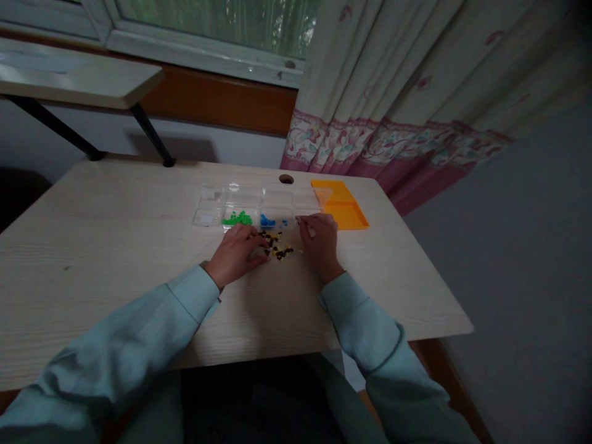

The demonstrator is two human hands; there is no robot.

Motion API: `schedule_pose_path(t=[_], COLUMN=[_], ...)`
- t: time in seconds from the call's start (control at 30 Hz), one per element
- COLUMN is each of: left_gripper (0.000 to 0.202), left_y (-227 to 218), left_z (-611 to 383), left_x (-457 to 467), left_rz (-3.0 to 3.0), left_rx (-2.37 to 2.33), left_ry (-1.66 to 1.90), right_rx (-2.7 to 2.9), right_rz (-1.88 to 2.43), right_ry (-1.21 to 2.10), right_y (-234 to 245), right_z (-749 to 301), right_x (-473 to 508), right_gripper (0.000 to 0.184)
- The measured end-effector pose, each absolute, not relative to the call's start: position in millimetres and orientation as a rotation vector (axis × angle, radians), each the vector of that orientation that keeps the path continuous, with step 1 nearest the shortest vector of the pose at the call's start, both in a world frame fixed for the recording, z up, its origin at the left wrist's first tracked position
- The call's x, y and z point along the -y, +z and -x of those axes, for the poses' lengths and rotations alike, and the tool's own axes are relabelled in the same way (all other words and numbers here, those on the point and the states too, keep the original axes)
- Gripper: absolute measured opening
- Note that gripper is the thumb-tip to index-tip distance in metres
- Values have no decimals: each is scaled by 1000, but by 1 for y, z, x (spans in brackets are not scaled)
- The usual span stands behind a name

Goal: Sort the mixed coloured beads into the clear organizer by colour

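A pile of tiny black, yellow and whitish pieces [280,251] lies on the table in front of a clear compartment box [245,196]. My left hand [234,254] rests at the pile's left side, thumb and fingers apart around its edge. My right hand [322,242] is at the box's front right, fingertips pinched together; whatever they hold is too small to make out. Small green pieces [238,217] fill part of one front compartment. Blue pieces [267,221] sit in the compartment to its right.
An orange tray [345,209] lies right of the clear box, partly beside its end. Behind the box is a round cable hole [286,179] in the wooden table [139,246]. A raised shelf [83,77] on black legs stands at the back left, and a curtain [351,142] hangs behind.
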State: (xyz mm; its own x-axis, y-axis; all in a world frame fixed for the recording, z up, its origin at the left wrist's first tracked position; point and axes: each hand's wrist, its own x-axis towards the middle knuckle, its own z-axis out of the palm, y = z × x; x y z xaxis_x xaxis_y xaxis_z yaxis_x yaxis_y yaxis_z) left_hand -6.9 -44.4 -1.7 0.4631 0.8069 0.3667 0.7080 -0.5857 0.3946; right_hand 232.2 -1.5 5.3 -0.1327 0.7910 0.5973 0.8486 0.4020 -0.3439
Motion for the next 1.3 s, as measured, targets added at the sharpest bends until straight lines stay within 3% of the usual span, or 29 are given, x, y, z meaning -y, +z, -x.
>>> schedule_pose_path(t=[0.27,0.67,1.03,1.3], left_gripper=[15,17,21,26], left_y=[2,-1,-3,0], left_z=[2,1,4,-2], left_x=[45,42,36,39], left_rz=[-2600,-2600,-2159,-2016], left_rx=[-1333,-1356,-1384,-1329], left_ry=[763,764,1263,1244], right_rx=[1985,2074,2244,2174], right_rz=[1319,1258,1004,1050], right_ry=[-72,13,77,8], right_y=[5,7,7,9], right_z=[-218,-209,-194,-186], right_x=[12,21,30,37], right_gripper=[19,19,22,20])
